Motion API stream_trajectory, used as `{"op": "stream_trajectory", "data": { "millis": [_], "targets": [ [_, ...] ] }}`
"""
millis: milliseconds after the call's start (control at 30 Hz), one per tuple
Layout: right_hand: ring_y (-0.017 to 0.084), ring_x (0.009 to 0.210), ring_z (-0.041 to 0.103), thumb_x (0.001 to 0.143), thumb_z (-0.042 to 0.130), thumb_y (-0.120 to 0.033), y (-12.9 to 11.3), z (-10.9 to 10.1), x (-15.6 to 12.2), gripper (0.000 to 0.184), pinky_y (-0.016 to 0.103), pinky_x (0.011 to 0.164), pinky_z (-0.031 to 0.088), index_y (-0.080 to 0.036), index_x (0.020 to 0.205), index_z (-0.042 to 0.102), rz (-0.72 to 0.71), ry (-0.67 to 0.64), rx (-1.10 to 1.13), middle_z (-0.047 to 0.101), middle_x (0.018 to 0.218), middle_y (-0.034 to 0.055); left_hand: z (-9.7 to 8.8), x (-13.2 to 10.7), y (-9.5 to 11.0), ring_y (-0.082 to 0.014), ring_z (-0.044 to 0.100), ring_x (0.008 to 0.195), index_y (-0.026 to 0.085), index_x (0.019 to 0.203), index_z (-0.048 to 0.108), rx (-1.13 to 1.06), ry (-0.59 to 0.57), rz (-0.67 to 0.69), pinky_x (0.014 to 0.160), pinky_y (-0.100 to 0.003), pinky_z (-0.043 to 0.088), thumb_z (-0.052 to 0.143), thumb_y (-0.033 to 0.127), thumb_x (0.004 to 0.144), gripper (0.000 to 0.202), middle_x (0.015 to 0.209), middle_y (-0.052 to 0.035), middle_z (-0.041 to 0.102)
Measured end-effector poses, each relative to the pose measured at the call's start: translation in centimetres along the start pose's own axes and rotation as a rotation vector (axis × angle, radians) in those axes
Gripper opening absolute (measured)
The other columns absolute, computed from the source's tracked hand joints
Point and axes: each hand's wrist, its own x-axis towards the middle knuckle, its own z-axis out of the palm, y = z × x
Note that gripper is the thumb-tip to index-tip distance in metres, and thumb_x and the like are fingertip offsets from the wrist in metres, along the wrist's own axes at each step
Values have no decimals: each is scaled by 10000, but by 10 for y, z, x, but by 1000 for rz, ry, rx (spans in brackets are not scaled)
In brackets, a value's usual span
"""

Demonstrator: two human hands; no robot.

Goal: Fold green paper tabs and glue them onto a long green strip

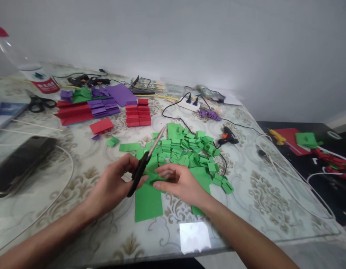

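Observation:
My left hand (114, 184) grips black-handled scissors (145, 162), blades pointing up and away over the table. My right hand (178, 182) pinches the top edge of a green paper sheet (148, 203) that lies flat in front of me. The scissors' handle sits right at that edge, between both hands. Just beyond lies a heap of several small green paper rectangles (187, 149), spreading to the right of my right hand.
Red paper stacks (138, 112), purple pieces (104, 104) and a second pair of scissors (38, 102) lie at the back left. A black glue gun (228, 136), power strip (188, 104) and cables sit right. A phone (20, 162) lies left. The table edge (161, 254) is near me.

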Motion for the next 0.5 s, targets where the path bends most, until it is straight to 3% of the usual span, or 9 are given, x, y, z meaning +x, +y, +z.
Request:
{"op": "stream_trajectory", "data": {
  "millis": [100, 233, 333, 500],
  "targets": [
    [146, 706, 644, 662, 913, -321, 6, 4, 0, 351, 284, 655, 499, -194, 953, 764, 44, 31, 10, 713, 783, -3, 4, -7, -2, -197, 664, 818, 219, 869, 566, 37, -31, 82, 748, -324, 515, 738, 348, 831, 218, 874, -17, 699],
    [141, 656, 648, 595, 947, -302, 5, 7, -1, 325, 274, 622, 492, -187, 830, 755, 69, 83, 54, 724, 730, -16, 3, -11, -3, -190, 665, 801, 227, 889, 574, 88, -6, 112, 732, -306, 513, 741, 338, 835, 208, 872, -8, 702],
    [144, 645, 661, 598, 945, -303, 0, 3, 0, 314, 273, 623, 509, -188, 812, 746, 31, 121, 100, 733, 715, -14, -5, -6, -3, -204, 666, 796, 222, 896, 592, 130, 33, 46, 710, -303, 507, 742, 432, 837, 265, 852, -12, 705],
    [129, 681, 640, 642, 914, -296, -7, -12, 7, 288, 265, 691, 528, -211, 847, 731, -87, 274, 190, 678, 716, -39, -21, 6, -3, -209, 634, 752, 208, 901, 614, 197, -74, -75, 673, -297, 488, 697, 601, 823, 409, 802, -10, 691]
  ]
}}
